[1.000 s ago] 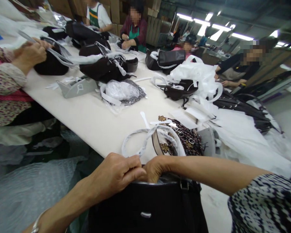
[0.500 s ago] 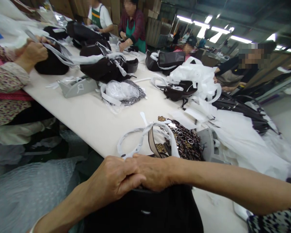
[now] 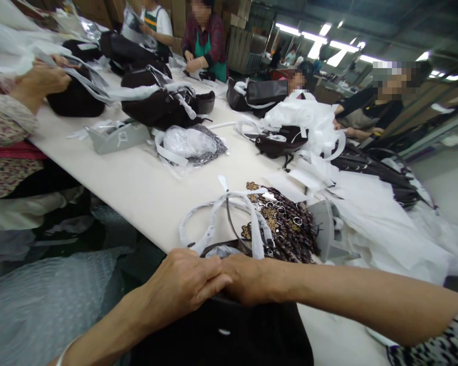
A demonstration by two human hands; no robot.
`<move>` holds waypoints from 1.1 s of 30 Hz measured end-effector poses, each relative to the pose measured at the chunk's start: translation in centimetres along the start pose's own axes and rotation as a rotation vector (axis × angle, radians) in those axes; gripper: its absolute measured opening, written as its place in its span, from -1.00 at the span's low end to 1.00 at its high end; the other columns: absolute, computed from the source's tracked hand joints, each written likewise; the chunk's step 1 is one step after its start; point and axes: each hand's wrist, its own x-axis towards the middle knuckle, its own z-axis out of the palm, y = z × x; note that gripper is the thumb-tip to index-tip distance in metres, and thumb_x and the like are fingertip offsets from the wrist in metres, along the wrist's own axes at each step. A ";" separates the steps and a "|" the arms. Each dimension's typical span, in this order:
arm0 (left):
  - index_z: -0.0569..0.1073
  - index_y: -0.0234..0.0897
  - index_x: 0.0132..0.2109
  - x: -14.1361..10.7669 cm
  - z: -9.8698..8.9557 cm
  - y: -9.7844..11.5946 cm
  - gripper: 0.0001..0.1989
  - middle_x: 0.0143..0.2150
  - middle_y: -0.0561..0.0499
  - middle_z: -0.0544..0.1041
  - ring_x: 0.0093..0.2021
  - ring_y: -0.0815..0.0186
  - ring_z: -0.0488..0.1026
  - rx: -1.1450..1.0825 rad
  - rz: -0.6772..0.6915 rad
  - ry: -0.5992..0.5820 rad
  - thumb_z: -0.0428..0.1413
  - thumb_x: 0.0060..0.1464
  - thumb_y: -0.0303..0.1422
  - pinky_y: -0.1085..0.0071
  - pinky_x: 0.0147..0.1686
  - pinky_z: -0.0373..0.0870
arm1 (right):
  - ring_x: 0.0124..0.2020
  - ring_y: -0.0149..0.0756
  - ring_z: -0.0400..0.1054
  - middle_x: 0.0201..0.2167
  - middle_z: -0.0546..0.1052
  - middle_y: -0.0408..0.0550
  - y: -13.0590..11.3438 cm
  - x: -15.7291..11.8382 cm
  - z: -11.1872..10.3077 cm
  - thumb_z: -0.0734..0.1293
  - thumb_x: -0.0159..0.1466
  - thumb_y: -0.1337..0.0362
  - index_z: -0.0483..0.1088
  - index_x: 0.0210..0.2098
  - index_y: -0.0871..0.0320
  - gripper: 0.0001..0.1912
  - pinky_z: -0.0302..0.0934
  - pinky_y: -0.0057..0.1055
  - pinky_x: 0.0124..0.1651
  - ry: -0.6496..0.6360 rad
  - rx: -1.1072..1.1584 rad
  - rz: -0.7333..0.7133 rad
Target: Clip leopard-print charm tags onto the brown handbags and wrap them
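A black handbag (image 3: 252, 335) stands upright close in front of me, with a zipper along its top opening. My left hand (image 3: 187, 279) is closed on the top edge, its thumb lying over the zipper side. Right against it, my right hand (image 3: 248, 279) is closed at the same edge, its fingertips hidden behind the bag's rim. Handles wrapped in white film (image 3: 211, 218) loop up behind my hands, along with a thin dark strap (image 3: 231, 218). Pale grey material shows in the opening. Just beyond lies a pile of patterned brown straps with metal rings (image 3: 286, 218).
Several black bags (image 3: 148, 101) with wrapped handles cover the far part of the white table (image 3: 137, 188). A plastic-wrapped bundle (image 3: 191, 145) and a grey holder (image 3: 118, 137) lie mid-table. Bubble wrap (image 3: 53, 305) is at lower left. Co-workers stand around the table.
My right hand has turned slightly and sunk at the bag's rim. The strap behind has swung left and the opening shows more. A far co-worker has raised a clear-wrapped item.
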 end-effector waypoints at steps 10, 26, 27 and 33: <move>0.41 -0.25 -0.40 -0.7 -1.4 -1.6 -0.65 -0.58 0.15 0.42 -0.58 0.46 0.37 -0.092 -0.240 -0.003 -0.05 0.31 -0.21 0.49 -0.50 0.13 | -0.28 -0.30 0.39 -0.19 0.53 -0.11 3.5 -2.3 -4.2 0.41 0.00 0.29 0.30 0.10 0.08 -0.35 0.24 -0.45 -0.30 0.319 0.579 0.277; 0.41 -0.26 -0.39 -0.6 -1.0 -1.6 -0.62 -0.56 0.13 0.42 -0.55 0.44 0.39 -0.075 -0.260 -0.045 -0.09 0.32 -0.18 0.48 -0.48 0.12 | -0.30 -0.23 0.37 -0.32 0.53 -0.09 5.8 -2.7 -4.1 0.39 -0.06 0.26 0.44 -0.21 0.15 -0.63 0.17 -0.44 -0.34 0.335 0.399 0.532; 0.41 -0.26 -0.39 -0.6 -0.9 -1.6 -0.63 -0.56 0.13 0.42 -0.55 0.44 0.39 -0.075 -0.260 -0.045 -0.08 0.32 -0.18 0.48 -0.48 0.12 | -0.28 -0.24 0.37 -0.30 0.53 -0.11 6.0 -2.5 -3.8 0.40 -0.06 0.27 0.42 -0.17 0.13 -0.58 0.18 -0.45 -0.32 0.354 0.428 0.514; 0.40 -0.26 -0.41 -0.2 -0.9 -1.4 -0.62 -0.59 0.13 0.40 -0.58 0.45 0.36 -0.061 -0.221 -0.008 -0.07 0.31 -0.17 0.49 -0.51 0.10 | -0.23 -0.26 0.41 -0.21 0.55 -0.10 5.7 -1.7 -1.6 0.40 -0.02 0.35 0.36 0.05 0.11 -0.40 0.23 -0.44 -0.20 0.522 0.450 0.392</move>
